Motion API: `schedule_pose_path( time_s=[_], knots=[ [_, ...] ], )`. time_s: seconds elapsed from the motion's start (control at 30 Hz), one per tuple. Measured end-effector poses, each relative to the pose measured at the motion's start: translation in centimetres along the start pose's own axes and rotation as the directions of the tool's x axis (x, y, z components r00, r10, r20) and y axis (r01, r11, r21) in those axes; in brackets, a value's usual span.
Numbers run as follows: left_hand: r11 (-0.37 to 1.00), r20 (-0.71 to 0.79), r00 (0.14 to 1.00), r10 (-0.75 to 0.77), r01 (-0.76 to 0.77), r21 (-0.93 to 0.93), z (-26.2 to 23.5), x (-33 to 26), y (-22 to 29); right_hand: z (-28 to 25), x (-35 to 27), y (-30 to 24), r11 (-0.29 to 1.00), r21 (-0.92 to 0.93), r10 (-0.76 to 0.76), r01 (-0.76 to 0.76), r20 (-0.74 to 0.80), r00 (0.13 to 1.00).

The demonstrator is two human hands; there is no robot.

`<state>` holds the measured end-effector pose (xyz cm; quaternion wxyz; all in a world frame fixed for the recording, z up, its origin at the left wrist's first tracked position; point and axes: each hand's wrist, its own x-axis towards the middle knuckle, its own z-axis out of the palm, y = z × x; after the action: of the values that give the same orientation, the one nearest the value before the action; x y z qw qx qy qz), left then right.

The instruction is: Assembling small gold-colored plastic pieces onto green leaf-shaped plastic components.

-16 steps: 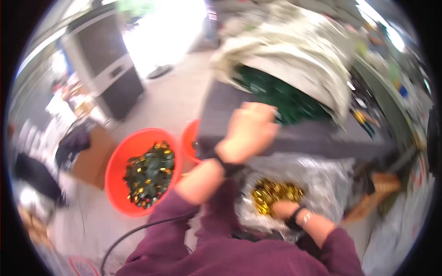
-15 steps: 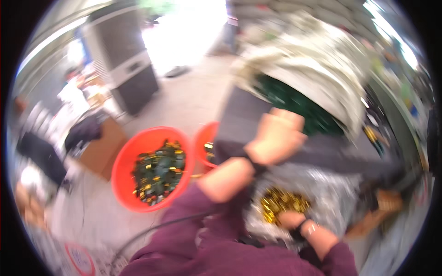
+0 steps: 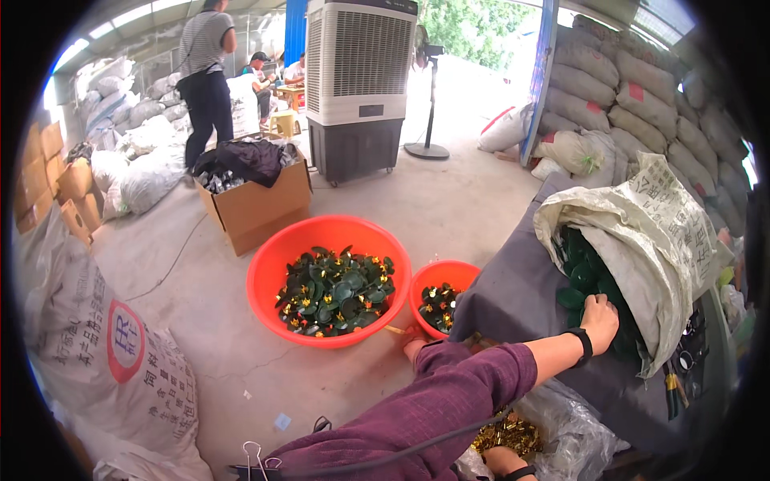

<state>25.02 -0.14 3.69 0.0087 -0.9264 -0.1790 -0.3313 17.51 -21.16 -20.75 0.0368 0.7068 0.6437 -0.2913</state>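
My left hand point(image 3: 599, 324) reaches across to the right, into the mouth of a white woven sack point(image 3: 654, 232). Its fingers are bent and pressed against the dark green plastic discs point(image 3: 584, 276) that spill from the sack, closed on one of them. A black band circles that wrist. At the lower edge, my right hand point(image 3: 504, 461) is beside shiny gold pieces point(image 3: 513, 434) in a clear plastic bag point(image 3: 573, 418); its fingers are mostly hidden. The sack lies on a dark grey cloth point(image 3: 513, 272).
A large red basin point(image 3: 269, 276) and a smaller red basin point(image 3: 449, 272) hold green discs with gold parts. Beyond stand a cardboard box point(image 3: 261, 204), an air cooler point(image 3: 357, 96) and a fan point(image 3: 433, 104). Pliers point(image 3: 672, 393) lie right of the sack; a full sack point(image 3: 112, 345) stands left.
My left hand has moved right and down into the sack's mouth among the green discs. My view has swung, so the basins sit farther right. The right hand stays by the gold pieces.
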Motion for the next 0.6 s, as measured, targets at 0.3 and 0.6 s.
schedule_pose_path(
  time_s=[0.3, 0.6],
  knots=[
    [0.957, 0.031, 0.987, -0.157, 0.16, -0.241, -0.6, 1.4, -0.5, -0.9, 0.3, -0.8, 0.997, -0.078, -0.007, 0.003, -0.055, 0.998],
    [0.899, 0.131, 0.982, -0.133, 0.175, -0.402, -2.6, 1.3, -2.8, -4.1, -1.3, -4.3, 0.979, 0.191, 0.127, -0.075, -0.279, 0.952]
  ],
)
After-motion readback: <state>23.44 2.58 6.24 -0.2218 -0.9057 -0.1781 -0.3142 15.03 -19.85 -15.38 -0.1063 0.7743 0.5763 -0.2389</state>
